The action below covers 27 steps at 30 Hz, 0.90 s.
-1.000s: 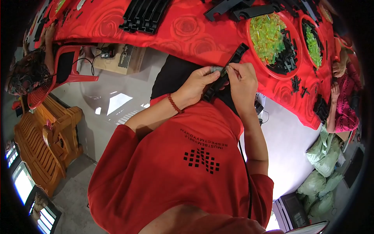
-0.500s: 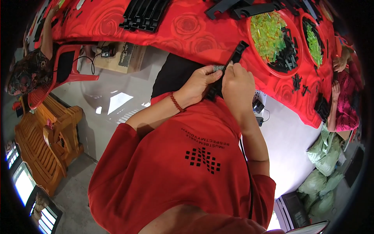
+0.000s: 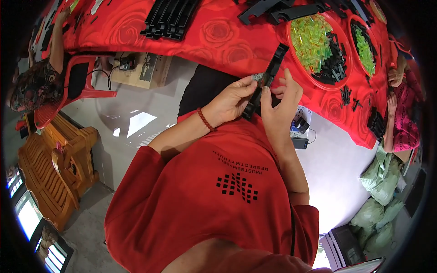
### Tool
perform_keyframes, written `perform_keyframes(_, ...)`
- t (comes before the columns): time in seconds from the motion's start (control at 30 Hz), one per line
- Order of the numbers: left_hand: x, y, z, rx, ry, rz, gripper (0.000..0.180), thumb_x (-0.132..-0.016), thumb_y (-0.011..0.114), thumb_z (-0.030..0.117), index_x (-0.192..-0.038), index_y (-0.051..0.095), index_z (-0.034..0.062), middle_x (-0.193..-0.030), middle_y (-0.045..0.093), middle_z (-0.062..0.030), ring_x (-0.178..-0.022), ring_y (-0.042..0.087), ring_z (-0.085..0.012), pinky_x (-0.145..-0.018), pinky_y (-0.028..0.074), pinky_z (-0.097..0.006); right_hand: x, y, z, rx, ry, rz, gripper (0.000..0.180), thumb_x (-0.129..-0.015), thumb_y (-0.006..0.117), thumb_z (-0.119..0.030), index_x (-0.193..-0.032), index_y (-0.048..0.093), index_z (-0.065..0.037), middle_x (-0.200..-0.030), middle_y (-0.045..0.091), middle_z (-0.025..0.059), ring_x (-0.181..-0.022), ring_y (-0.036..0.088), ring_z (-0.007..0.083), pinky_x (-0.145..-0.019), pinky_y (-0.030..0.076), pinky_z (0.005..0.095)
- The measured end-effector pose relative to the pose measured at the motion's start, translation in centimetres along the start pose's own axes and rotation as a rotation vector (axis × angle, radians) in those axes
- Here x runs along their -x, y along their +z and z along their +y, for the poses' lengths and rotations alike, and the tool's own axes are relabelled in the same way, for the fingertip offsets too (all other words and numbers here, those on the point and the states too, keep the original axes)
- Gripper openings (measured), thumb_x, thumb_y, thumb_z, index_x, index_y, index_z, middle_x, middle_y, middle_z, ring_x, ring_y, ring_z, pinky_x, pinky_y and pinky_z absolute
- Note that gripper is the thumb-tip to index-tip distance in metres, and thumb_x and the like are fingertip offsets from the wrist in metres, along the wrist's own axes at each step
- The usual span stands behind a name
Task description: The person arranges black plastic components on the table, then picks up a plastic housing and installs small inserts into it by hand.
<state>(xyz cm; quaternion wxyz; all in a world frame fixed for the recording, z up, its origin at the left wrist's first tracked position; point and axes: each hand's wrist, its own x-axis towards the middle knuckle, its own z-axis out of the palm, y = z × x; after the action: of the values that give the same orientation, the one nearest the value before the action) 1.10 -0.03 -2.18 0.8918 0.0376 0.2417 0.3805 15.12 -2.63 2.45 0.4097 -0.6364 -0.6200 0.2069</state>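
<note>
My left hand (image 3: 233, 98) is closed around a long, narrow black plastic part (image 3: 272, 68), which slants up and to the right just past the table's near edge. A small grey-green patch (image 3: 257, 77) shows at the left fingertips; I cannot tell whether it is a finger wrap or a loose piece. My right hand (image 3: 282, 102) is on the part's right side, thumb tip at or against it, with the other fingers apart. A red bowl (image 3: 350, 68) of yellow-green clear pieces (image 3: 309, 38) and small black pieces (image 3: 334, 66) stands beyond my right hand.
Several black channel-shaped parts (image 3: 168, 18) lie on the red rose-patterned tablecloth (image 3: 216, 32). Black parts (image 3: 300, 12) and a second red bowl (image 3: 378, 54) are at the far right. Co-workers' arms (image 3: 57, 45) reach in from both sides. A red chair (image 3: 98, 94) stands left.
My right hand has loosened from its closed grip on the black part and drawn slightly right, its fingers spreading. The part now shows more fully, still in my left hand.
</note>
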Motion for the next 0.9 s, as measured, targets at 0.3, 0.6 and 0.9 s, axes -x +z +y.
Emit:
perform_keyframes(0.3,-0.3,0.2,-0.8,-0.088,-0.019,-0.046,0.041,-0.106,0.045,0.022,-0.144,0.044,0.0087,-0.131,0.057,-0.0032,-0.121,0.056,-0.0164,-0.103,0.045,-0.032,-0.2,1.3,0.8,-0.335,0.408,-0.099,0.047,-0.086,0.064,-0.001,-0.13,0.05,0.004,-0.098,0.065,0.0116,-0.08,0.061,0.017,-0.071,0.05,0.0313)
perform_keyframes(0.6,-0.3,0.1,-1.1,-0.119,0.052,-0.038,0.037,-0.107,0.044,0.022,-0.142,0.045,0.0106,-0.124,0.06,-0.0023,-0.116,0.057,-0.0138,-0.1,0.047,-0.031,-0.8,1.6,-0.3,-0.333,0.47,-0.09,0.044,-0.086,0.062,0.0,-0.128,0.052,0.001,-0.089,0.065,0.0097,-0.071,0.062,0.0144,-0.063,0.051,0.0303)
perform_keyframes(0.9,0.1,0.8,-1.6,-0.227,0.099,-0.014,0.037,-0.106,0.045,0.022,-0.142,0.044,0.0122,-0.117,0.061,0.0004,-0.1,0.06,-0.01,-0.084,0.051,-0.027,-0.8,0.9,-0.5,-0.329,0.458,-0.122,0.039,-0.088,0.06,-0.002,-0.125,0.051,0.002,-0.087,0.065,0.0117,-0.062,0.062,0.017,-0.049,0.05,0.0314)
